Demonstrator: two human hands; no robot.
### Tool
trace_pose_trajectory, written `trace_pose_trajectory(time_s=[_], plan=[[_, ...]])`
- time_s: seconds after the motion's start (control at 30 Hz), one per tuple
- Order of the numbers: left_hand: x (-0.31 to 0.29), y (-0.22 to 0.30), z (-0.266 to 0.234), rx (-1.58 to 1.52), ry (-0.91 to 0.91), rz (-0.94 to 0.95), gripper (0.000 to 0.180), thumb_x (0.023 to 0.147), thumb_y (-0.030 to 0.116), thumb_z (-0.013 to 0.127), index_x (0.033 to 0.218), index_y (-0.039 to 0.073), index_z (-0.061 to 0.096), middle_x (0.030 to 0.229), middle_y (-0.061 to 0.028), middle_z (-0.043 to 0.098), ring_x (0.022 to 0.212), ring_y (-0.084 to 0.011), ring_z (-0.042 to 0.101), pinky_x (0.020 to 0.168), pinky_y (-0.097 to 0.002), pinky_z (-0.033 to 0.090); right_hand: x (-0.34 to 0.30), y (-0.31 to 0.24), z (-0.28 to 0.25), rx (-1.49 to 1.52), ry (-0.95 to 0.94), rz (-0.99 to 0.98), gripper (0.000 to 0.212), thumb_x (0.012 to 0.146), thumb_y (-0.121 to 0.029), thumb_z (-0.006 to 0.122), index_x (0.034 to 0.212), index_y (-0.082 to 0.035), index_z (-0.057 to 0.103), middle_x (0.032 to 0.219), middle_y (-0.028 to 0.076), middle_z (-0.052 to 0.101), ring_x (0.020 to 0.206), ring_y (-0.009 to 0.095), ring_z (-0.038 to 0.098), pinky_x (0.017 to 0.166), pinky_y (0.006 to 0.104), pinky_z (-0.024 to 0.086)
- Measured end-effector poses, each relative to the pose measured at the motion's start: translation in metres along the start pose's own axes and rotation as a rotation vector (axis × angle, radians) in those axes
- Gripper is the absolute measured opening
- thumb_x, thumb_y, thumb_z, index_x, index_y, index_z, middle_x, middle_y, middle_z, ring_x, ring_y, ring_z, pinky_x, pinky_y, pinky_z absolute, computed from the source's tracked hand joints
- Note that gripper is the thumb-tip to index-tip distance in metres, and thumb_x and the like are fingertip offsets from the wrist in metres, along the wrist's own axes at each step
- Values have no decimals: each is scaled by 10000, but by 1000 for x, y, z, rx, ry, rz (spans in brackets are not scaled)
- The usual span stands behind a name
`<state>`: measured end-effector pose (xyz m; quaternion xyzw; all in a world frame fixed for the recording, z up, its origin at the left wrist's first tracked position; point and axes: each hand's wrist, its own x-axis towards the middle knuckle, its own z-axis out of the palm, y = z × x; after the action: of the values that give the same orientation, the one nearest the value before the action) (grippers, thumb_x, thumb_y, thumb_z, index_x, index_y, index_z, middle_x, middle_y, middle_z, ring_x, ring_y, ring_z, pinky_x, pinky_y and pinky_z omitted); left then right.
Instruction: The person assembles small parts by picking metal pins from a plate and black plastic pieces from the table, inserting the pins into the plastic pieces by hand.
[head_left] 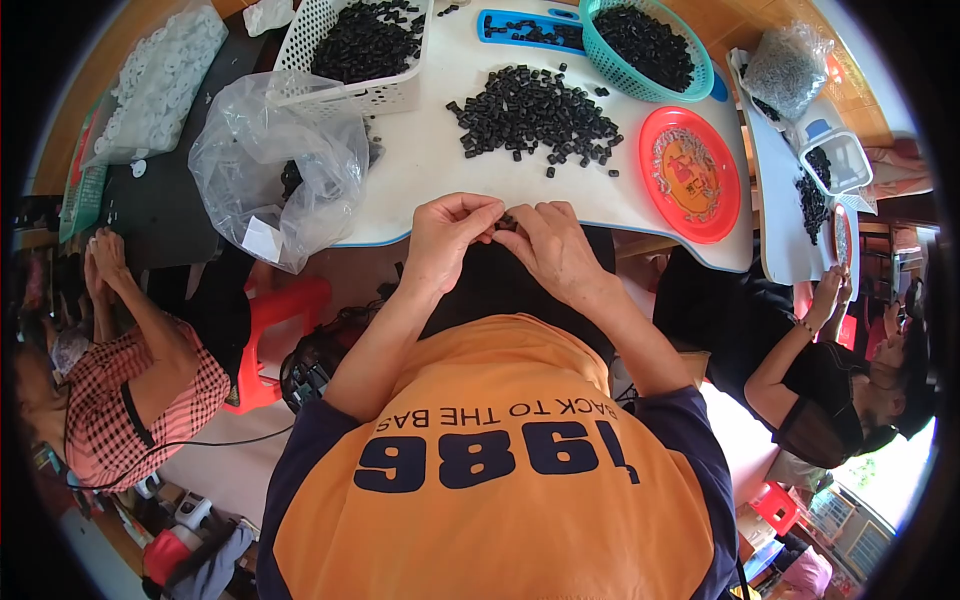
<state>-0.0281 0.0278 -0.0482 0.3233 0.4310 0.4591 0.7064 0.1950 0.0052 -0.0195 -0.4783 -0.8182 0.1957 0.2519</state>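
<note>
At the table's near edge, my left hand [450,232] and my right hand [557,248] meet fingertip to fingertip. Between them they pinch a small black plastic piece [507,221], mostly covered by the fingers. Just beyond lies a loose pile of small black plastic pieces [535,112] on the white table [420,180]. To the right of the pile, a red plate [651,208] holds many tiny pale metallic bits. The clear plastic bag [235,150] at the left hangs partly over the table edge, with some black pieces and a white slip visible.
A white perforated basket [385,95] and a teal basket [703,85] hold black pieces at the back. Between them lies a blue tray [495,27]. A bag of white parts [160,85] lies far left. Co-workers sit on both sides; a red stool [265,345] stands left.
</note>
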Motion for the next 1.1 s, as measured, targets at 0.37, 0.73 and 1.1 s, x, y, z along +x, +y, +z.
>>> trace_pose_trajectory(time_s=[0.37, 0.73, 1.1], plan=[[15, 7, 4, -230, -59, -248, 136, 1105, 104, 883, 1139, -26, 865, 987, -51, 825, 859, -120, 729, 754, -280, 591, 18, 20, -28, -318, 110, -242, 303, 980, -383, 924, 1041, -150, 741, 864, 3, 665, 884, 242, 642, 970, 488, 484], [15, 2, 6, -210, -128, -252, 123, 1112, 66, 868, 1191, -28, 861, 1080, -87, 853, 894, -145, 748, 807, -302, 624, 11, 31, -23, -219, 110, -297, 259, 1003, -227, 910, 924, -119, 689, 813, 43, 636, 855, 274, 629, 969, 490, 483], [10, -10, 15, -242, -102, -160, 135, 1102, 62, 877, 1214, -13, 871, 1088, -83, 859, 939, -157, 771, 875, -305, 651, -6, 16, -12, 669, -126, 513, 552, 1303, -412, 520, 948, -14, 662, 818, 101, 651, 766, 252, 601, 723, 434, 507]])
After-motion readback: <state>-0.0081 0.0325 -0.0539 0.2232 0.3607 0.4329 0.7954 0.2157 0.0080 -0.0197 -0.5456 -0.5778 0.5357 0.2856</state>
